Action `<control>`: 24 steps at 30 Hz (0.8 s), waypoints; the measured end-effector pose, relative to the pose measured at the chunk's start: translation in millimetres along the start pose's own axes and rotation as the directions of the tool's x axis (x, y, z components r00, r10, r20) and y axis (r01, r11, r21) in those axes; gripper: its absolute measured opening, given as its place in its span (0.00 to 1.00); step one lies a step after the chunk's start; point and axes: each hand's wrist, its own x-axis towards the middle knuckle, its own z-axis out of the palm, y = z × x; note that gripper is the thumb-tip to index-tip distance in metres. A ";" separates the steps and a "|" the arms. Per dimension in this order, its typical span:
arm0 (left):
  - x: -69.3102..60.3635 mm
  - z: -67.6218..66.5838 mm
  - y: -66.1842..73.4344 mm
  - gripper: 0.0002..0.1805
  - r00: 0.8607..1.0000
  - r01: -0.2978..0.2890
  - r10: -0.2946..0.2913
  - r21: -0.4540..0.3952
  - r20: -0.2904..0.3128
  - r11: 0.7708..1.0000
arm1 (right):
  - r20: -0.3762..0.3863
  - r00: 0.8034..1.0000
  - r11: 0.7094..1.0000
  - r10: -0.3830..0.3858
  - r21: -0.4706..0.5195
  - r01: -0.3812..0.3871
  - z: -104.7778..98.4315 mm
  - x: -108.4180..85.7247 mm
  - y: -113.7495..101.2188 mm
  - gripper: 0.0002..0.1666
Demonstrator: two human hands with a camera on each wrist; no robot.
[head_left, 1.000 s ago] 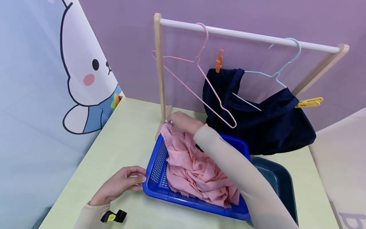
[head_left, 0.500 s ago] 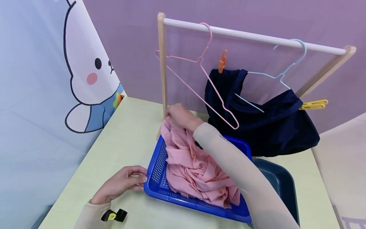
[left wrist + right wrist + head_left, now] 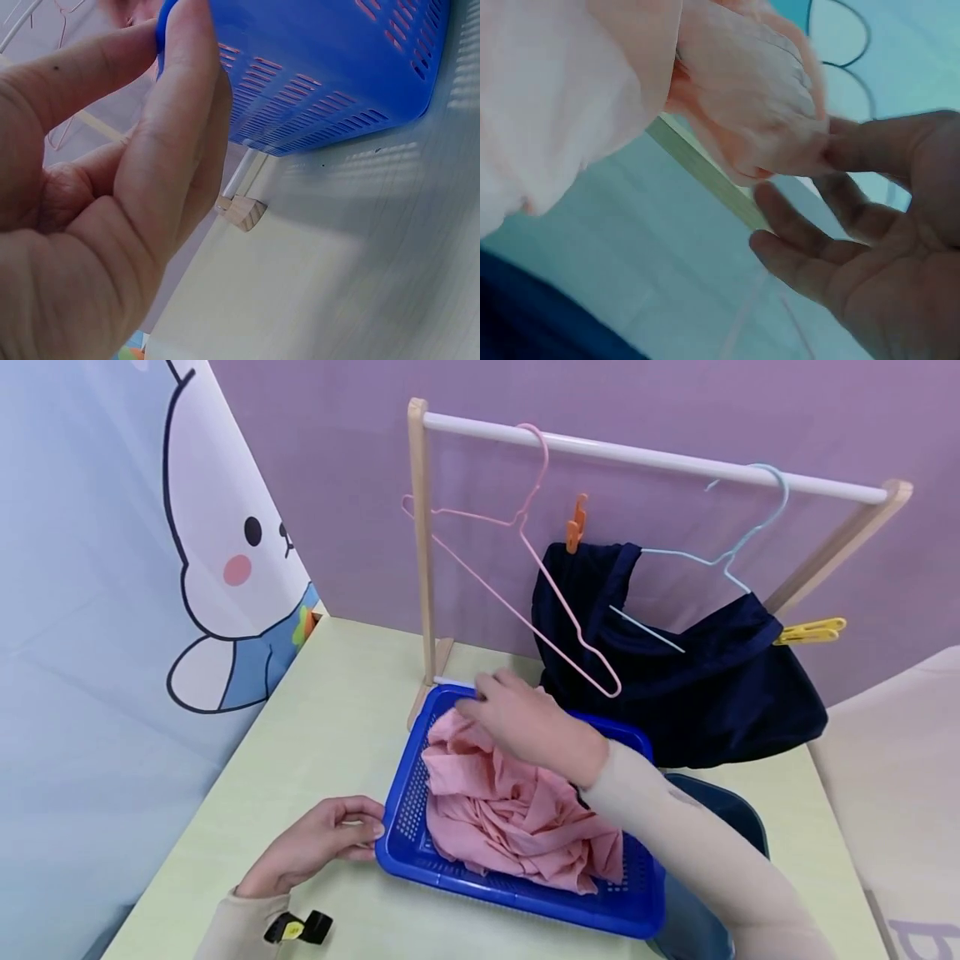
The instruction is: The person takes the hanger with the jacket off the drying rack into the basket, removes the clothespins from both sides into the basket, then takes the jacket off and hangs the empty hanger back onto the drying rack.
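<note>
My left hand (image 3: 322, 843) pinches the rim of a blue perforated plastic basket (image 3: 517, 906) at its left front corner. The left wrist view shows thumb and finger on either side of the basket's rim (image 3: 166, 22). Inside the basket lies a crumpled pink cloth (image 3: 517, 827), its garment type hidden by the folds. Over the cloth's back left part is my right hand (image 3: 536, 722), fingers spread. From the right wrist, the right hand (image 3: 900, 240) has its thumb against a fold of the pink cloth (image 3: 757, 97), with the other fingers loosely spread below.
Behind the basket stands a rack with a white rod (image 3: 637, 453). On it hang a pink hanger (image 3: 517, 518) and a light blue hanger (image 3: 738, 547) bearing a dark navy garment (image 3: 660, 693). Orange (image 3: 576, 527) and yellow clothespins (image 3: 813, 631) grip that garment. A dark teal tub (image 3: 697, 902) sits at right.
My right hand has come down from the rack's left post toward the basket's middle, and the cloth corner it held has dropped inside the basket. My left hand stays at the rim.
</note>
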 end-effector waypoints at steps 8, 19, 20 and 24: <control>0.1 0.1 0.0 0.16 1.000 0.005 -0.005 0.002 0.009 1.000 | 0.152 0.987 0.995 -0.043 0.098 0.029 17.1 -83.4 -7.6 0.34; -2.5 -1.4 0.9 0.16 1.000 0.001 -0.001 0.016 0.002 1.000 | 0.445 0.891 0.949 -0.088 0.309 -0.061 55.4 -90.1 -28.4 0.09; -2.3 -1.2 0.7 0.16 1.000 0.001 -0.001 0.014 0.003 1.000 | 0.464 0.882 0.952 -0.078 0.297 -0.072 60.5 -87.1 -28.8 0.07; -1.3 -0.1 0.2 0.16 1.000 0.004 -0.004 0.011 0.006 1.000 | 0.499 0.861 0.969 -0.102 0.244 -0.026 80.0 -75.8 -24.9 0.06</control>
